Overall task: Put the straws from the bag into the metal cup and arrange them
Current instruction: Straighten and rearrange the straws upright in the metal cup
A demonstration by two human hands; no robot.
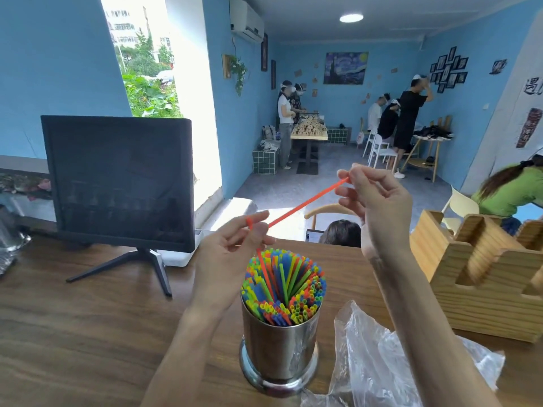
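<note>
straw in hand: orange straw (308, 202), pinched at both ends, held up above the metal cup (279, 345)
long axis: slanted, high end at the right, low end at the left, so nowhere near upright yet
left hand (232, 259): grip clenched on the low end by thumb and fingertips, sitting just above and behind the cup's rim
right hand (373, 201): grip pinching the high end, up and off to the right, well clear of the cup
nearer hand: left, easily; low end hangs almost over the bundle
cup: standing on the desk (88, 333) between the forearms, already crammed with coloured straws (282, 286) fanned around a small gap in the middle
bag (382, 359): clear plastic, crumpled on the desk just right of the cup, looks empty from here but hard to be sure
what the next move hangs on: probably tipping the high end up and over so the straw goes vertical, then dropping the low end into that middle gap
watch out: tight pack, so a slanted entry likely snags on the tops
</note>
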